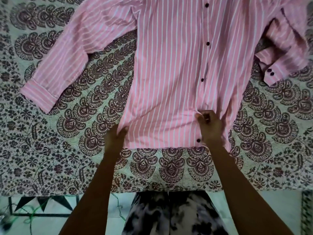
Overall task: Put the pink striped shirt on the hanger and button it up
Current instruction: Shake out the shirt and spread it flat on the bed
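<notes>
Patterned cloth in cream with dark maroon paisley and flower motifs covered the bed (67,150), and on it the pink striped shirt (169,73) lay spread front-up, its hem toward the person and its collar end running out of the top of the view. A row of dark buttons (208,43) ran down the placket, right of the shirt's middle, with the lowest one (198,140) just above the hem. The right hand (210,126) sat on the placket near the hem, between the two lowest buttons in the row, its fingers curled and pinching a small fold of the fabric, which gathered into creases there; the button under that grip could not be made out. The left hand (116,138) gripped the shirt's left side edge just above the hem, thumb on top and fingers tucked beneath the cloth. One sleeve (59,68) stretched out flat to the left, its cuff (40,97) lying on the bedcover well apart from either hand; the other sleeve was folded and bunched at the right, its cuff (274,73) showing two dark buttons. Below the bed's edge, the person's black-and-white mottled garment (169,216) showed between the forearms, over a pale floor with a dark triangle-patterned mat (42,206) at the lower left.
</notes>
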Demonstrator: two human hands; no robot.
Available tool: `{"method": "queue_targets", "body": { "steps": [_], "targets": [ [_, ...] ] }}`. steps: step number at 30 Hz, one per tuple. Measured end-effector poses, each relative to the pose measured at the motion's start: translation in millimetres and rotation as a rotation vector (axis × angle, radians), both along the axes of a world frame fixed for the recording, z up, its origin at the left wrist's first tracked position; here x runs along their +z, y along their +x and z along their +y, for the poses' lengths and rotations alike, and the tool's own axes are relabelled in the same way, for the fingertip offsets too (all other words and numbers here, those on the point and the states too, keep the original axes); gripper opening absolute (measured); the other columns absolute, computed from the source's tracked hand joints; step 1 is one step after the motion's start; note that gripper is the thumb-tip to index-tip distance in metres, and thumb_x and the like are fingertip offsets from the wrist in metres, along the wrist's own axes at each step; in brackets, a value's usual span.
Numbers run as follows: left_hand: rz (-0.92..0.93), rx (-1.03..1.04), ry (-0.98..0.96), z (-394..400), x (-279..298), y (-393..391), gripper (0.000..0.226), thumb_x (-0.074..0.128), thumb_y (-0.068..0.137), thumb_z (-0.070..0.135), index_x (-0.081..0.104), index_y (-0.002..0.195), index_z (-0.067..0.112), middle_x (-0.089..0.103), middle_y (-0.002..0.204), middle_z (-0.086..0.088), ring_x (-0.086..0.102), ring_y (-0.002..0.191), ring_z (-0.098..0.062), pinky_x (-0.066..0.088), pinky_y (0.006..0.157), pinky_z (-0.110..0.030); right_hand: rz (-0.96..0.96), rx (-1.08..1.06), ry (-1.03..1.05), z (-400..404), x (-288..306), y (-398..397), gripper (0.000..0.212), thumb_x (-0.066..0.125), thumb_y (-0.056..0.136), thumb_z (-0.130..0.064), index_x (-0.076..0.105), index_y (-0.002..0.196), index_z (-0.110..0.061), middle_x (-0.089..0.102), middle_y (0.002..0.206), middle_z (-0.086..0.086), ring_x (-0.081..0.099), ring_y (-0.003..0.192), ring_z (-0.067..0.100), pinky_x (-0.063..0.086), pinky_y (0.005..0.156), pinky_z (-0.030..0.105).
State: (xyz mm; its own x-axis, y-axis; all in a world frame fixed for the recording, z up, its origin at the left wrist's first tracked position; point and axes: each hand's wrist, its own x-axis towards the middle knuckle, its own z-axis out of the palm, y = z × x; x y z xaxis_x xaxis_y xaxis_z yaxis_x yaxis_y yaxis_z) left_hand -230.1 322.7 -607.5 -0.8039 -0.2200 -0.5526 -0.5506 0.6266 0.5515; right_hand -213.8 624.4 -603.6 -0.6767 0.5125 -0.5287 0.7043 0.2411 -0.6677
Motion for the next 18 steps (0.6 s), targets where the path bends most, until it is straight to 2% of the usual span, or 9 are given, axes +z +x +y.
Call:
{"method": "queue_targets", "body": {
  "steps": [2, 3, 6, 8, 11, 13, 15, 17, 18],
  "targets": [
    [0.047, 0.03, -0.008, -15.2, -2.6, 3.0, 0.026, 0.061, 0.088, 0.029, 0.061, 0.076, 0.005, 0.054, 0.058, -0.003, 0.052, 0.059, -0.019, 0.037, 0.054, -0.024, 0.045, -0.039, 0.023, 2.2, 1.4, 11.7, 0.021, 0.067, 0.083, -0.012, 0.061, 0.099, 0.0, 0.063, 0.087, 0.008, 0.058, 0.083, 0.017, 0.046, 0.081, 0.021],
    [0.035, 0.039, -0.018, -19.9, -4.8, 4.7, 0.029, 0.062, 0.087, 0.03, 0.06, 0.073, 0.005, 0.051, 0.054, -0.002, 0.048, 0.056, -0.018, 0.033, 0.052, -0.024, 0.015, -0.019, 0.048, 0.6, 1.7, 17.7, 0.024, 0.068, 0.082, -0.011, 0.061, 0.101, 0.001, 0.064, 0.09, 0.009, 0.057, 0.086, 0.017, 0.041, 0.075, 0.013],
    [-0.007, 0.024, -0.051, -24.0, -12.8, 5.4, 0.032, 0.066, 0.083, 0.036, 0.058, 0.069, 0.008, 0.051, 0.054, -0.001, 0.046, 0.056, -0.018, 0.03, 0.052, -0.025, -0.097, 0.021, 0.129, -9.7, 2.0, 27.0, 0.033, 0.067, 0.083, -0.019, 0.057, 0.11, -0.003, 0.064, 0.095, 0.008, 0.052, 0.084, 0.014, 0.034, 0.068, 0.015],
    [-0.076, -0.09, 0.002, -26.6, -13.1, 6.0, 0.027, 0.067, 0.081, 0.043, 0.063, 0.086, 0.016, 0.064, 0.07, 0.0, 0.058, 0.063, -0.02, 0.044, 0.061, -0.027, -0.182, 0.051, 0.152, -10.9, 3.4, 25.9, 0.034, 0.067, 0.083, -0.03, 0.058, 0.107, -0.008, 0.064, 0.089, 0.008, 0.05, 0.08, 0.014, 0.033, 0.07, 0.02],
    [-0.22, -0.291, 0.152, -35.6, -3.5, 13.8, 0.043, 0.065, 0.08, 0.046, 0.056, 0.117, 0.026, 0.067, 0.092, 0.005, 0.067, 0.08, -0.017, 0.051, 0.075, -0.027, -0.299, 0.245, 0.017, -7.1, 7.7, 32.5, 0.031, 0.069, 0.08, -0.036, 0.048, 0.072, -0.015, 0.05, 0.064, -0.002, 0.048, 0.06, 0.014, 0.034, 0.059, 0.024],
    [-0.309, -0.224, 0.228, -40.6, 7.3, 18.9, 0.042, 0.067, 0.075, 0.048, 0.058, 0.112, 0.03, 0.067, 0.087, 0.002, 0.068, 0.086, -0.027, 0.054, 0.074, -0.031, -0.311, 0.34, -0.066, -2.7, 11.9, 40.0, 0.04, 0.073, 0.077, -0.033, 0.04, 0.061, -0.018, 0.049, 0.055, -0.001, 0.05, 0.052, 0.014, 0.038, 0.054, 0.025],
    [-0.339, -0.114, 0.27, -42.0, 13.7, 21.9, 0.037, 0.072, 0.072, 0.045, 0.063, 0.102, 0.024, 0.068, 0.083, -0.001, 0.068, 0.088, -0.036, 0.057, 0.068, -0.035, -0.323, 0.332, -0.105, 1.1, 16.7, 43.5, 0.034, 0.072, 0.079, -0.03, 0.045, 0.06, -0.02, 0.055, 0.052, -0.004, 0.054, 0.049, 0.01, 0.039, 0.049, 0.02],
    [-0.307, -0.081, 0.217, -38.5, 17.3, 21.8, 0.035, 0.07, 0.078, 0.036, 0.064, 0.104, 0.013, 0.067, 0.08, -0.004, 0.067, 0.084, -0.038, 0.054, 0.062, -0.03, -0.309, 0.306, -0.059, 4.2, 16.6, 46.6, 0.032, 0.069, 0.082, -0.029, 0.049, 0.059, -0.02, 0.059, 0.049, -0.009, 0.06, 0.051, 0.008, 0.042, 0.049, 0.016],
    [-0.288, -0.103, 0.15, -34.2, 18.0, 20.8, 0.038, 0.069, 0.08, 0.036, 0.063, 0.107, 0.009, 0.067, 0.081, -0.006, 0.067, 0.082, -0.035, 0.053, 0.066, -0.03, -0.323, 0.321, -0.015, 5.7, 14.2, 49.4, 0.03, 0.067, 0.083, -0.032, 0.052, 0.06, -0.018, 0.062, 0.054, -0.008, 0.063, 0.057, 0.012, 0.047, 0.055, 0.02]
  ]
}}
